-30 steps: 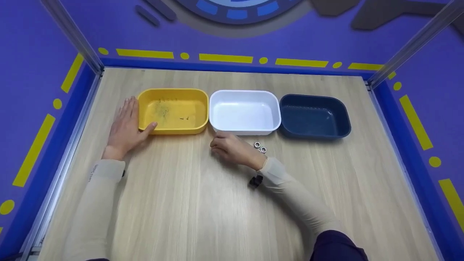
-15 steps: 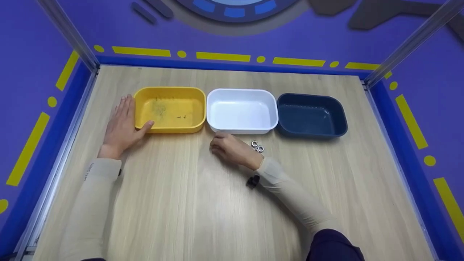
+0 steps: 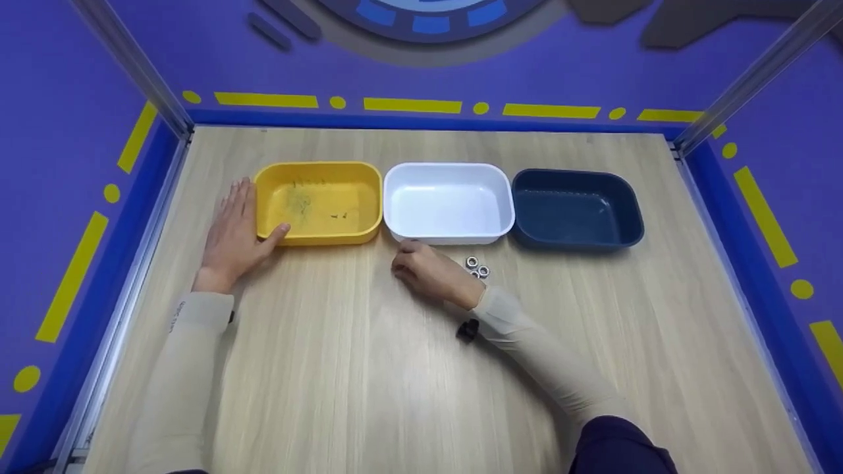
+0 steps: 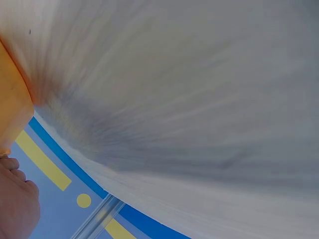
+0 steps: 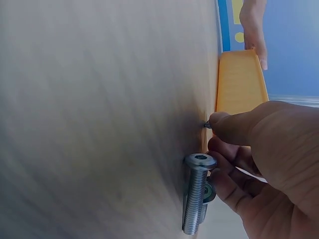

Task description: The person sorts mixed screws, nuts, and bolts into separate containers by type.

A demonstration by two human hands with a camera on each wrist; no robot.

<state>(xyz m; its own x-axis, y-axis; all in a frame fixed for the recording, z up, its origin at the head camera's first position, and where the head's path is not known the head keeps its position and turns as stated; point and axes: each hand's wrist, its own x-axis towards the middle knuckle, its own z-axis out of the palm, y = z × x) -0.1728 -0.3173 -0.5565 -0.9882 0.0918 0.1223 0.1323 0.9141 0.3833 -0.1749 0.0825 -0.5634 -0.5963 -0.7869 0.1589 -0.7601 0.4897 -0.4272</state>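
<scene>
Pinching with the right hand point(image 3: 438, 273), thumb and forefinger together on a small metal piece point(image 5: 207, 124), close to the desk point(image 3: 342, 395) and on the near side of the white tray point(image 3: 454, 240). Visible only as a short tip beyond the thumb, too small to name further. Probably very light, stiff, hard to break, and smooth enough to roll between fingertips; best taken crosswise, with soft pads rather than nails. Seems to point tip-first towards the desk, with most of the long axis hidden in the pinch. Just beside the fingertips, note a socket-head bolt point(image 5: 194, 199), lying on its side with its head towards the yellow tray point(image 3: 316, 240), its threaded end the other way and its long axis along the desk; cannot tell whether touched. Likely heavier and equally rigid, easiest held by the shank under the head. Alongside the yellow tray's left end, see the left hand point(image 3: 230, 234), fingers straight, with thumb at the near rim.
</scene>
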